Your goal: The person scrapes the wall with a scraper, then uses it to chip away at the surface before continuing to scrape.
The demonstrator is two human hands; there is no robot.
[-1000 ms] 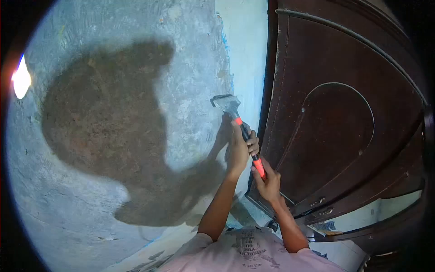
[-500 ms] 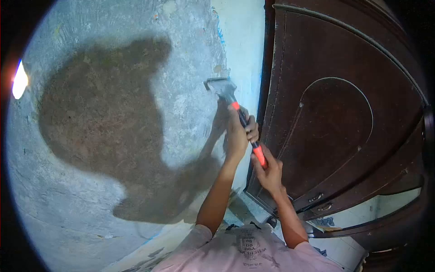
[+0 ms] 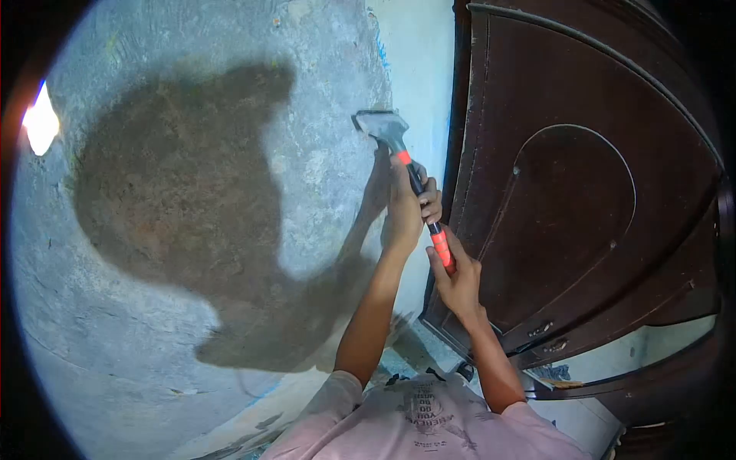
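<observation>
I am gripping a long-handled scraper (image 3: 387, 130) in both hands, its long axis slanting from near right up to far left. Its wide blade is lying against the grey plaster wall (image 3: 307, 61), just left of the brown door (image 3: 583, 192). My left hand (image 3: 402, 215) is clamping the black shaft high up, nearer the blade, and my right hand (image 3: 458, 280) is wrapping the orange end below. The blade's edge is blurring into the wall, and my fingers are hiding much of the handle.
</observation>
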